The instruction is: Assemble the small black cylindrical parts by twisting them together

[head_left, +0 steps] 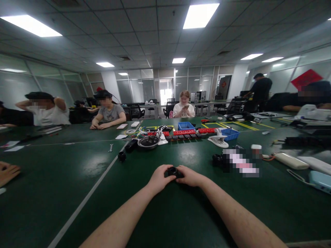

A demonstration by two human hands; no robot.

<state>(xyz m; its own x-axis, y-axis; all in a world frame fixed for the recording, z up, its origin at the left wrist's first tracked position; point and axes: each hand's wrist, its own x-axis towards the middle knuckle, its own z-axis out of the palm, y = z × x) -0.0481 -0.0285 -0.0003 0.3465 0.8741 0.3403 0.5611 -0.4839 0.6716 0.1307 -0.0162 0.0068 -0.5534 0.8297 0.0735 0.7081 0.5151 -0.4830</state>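
Note:
A small black cylindrical piece (pixel 172 171) with a ring-shaped top is at the middle of the green table, between my two hands. My left hand (pixel 160 178) is closed on its left side, fingers behind and thumb in front. From the right, my right hand (pixel 190 176) grips the dark lower part of it with thumb and fingers. Its underside is hidden by my fingers, and I cannot tell its exact kind. Similar black round pieces lie farther off, one to the left (pixel 121 156) and one to the right (pixel 217 159).
Beyond my hands stand a round black-and-white fan (pixel 148 141), a white clip base (pixel 218 139), red strips (pixel 184 132) and blue bins (pixel 186 126). A wrench (pixel 111 148) lies left; power banks (pixel 291 161) lie right. Another person's hand (pixel 9 174) rests at the left edge.

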